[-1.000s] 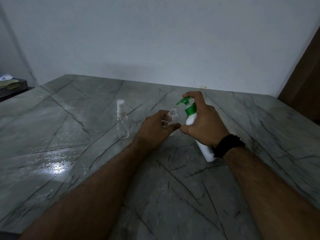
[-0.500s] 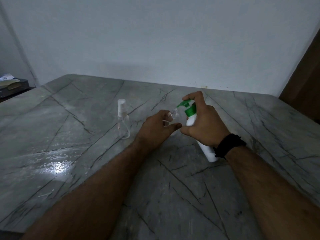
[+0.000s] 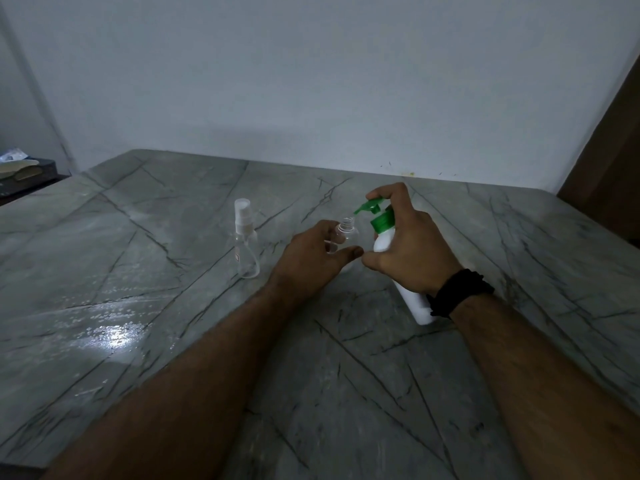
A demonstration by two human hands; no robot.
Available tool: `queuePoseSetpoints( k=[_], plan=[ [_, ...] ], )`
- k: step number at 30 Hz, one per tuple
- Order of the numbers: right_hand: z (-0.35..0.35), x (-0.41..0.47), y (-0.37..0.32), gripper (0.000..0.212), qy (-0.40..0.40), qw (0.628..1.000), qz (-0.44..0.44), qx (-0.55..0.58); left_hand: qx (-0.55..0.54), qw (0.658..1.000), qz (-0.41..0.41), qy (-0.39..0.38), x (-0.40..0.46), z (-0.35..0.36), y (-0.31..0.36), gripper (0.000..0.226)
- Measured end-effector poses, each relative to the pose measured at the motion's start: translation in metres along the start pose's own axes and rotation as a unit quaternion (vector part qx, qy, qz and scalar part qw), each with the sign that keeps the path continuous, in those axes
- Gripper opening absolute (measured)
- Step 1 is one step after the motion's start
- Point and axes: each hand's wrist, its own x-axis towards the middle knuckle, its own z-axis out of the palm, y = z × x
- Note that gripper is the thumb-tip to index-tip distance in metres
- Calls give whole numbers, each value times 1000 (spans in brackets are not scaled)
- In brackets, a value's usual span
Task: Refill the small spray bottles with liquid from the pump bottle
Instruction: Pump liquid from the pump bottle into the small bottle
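Observation:
My right hand (image 3: 408, 251) grips a white pump bottle (image 3: 412, 299) with a green pump head (image 3: 372, 209), tilted left; my forefinger rests on top of the pump. The green nozzle tip sits just above the open neck of a small clear bottle (image 3: 346, 232), which has no cap on. My left hand (image 3: 311, 265) holds that small bottle between thumb and fingers, and its lower part is hidden by the hand. A second small clear spray bottle (image 3: 244, 237) with a white sprayer stands upright on the table to the left, untouched.
The grey marble table (image 3: 173, 341) has a wet, shiny patch at the left front. A white wall runs behind it. A dark box with papers (image 3: 24, 169) lies off the table's far left, and a brown door (image 3: 613, 150) stands at the right.
The pump nozzle and my right forefinger dipped toward the small bottle's neck half a second ago and have risen again. The left hand and small bottle stayed put.

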Motion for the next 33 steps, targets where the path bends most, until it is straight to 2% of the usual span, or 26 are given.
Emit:
queuePoseSetpoints(
  k=[33],
  plan=[
    [1,0,-2,76,-4,1000,-2,0,1,1000,6,0,-1,-1,0,57]
  ],
)
